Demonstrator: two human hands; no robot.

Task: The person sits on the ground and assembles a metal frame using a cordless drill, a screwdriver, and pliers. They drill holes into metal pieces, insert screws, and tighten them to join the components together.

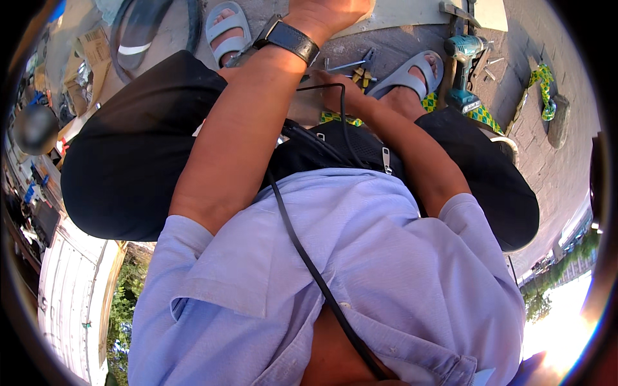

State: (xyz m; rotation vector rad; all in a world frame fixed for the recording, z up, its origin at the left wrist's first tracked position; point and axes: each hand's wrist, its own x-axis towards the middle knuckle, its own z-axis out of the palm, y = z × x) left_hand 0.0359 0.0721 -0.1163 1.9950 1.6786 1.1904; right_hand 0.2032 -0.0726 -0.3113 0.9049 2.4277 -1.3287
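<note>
I am bent far forward over my own pale blue shirt and black shorts. My left hand (325, 14), with a dark watch (288, 40) on the wrist, reaches to the top edge and rests on a pale flat board (399, 14); its fingers are cut off by the frame. My right hand (338, 90) is lower, between my knees, against a greyish flat piece (302, 106). Whether it grips that piece is unclear. A thin black cable (342, 109) crosses over this hand. Pliers with yellow handles (360, 74) and small metal bits lie just beyond it.
My feet in grey sandals (228, 32) (412, 74) stand on paved ground. A teal cordless drill (465, 55) sits right of the right foot, beside a yellow-green patterned strap (479, 116). A black tyre (154, 32) and cardboard lie upper left, a stone (559, 119) far right.
</note>
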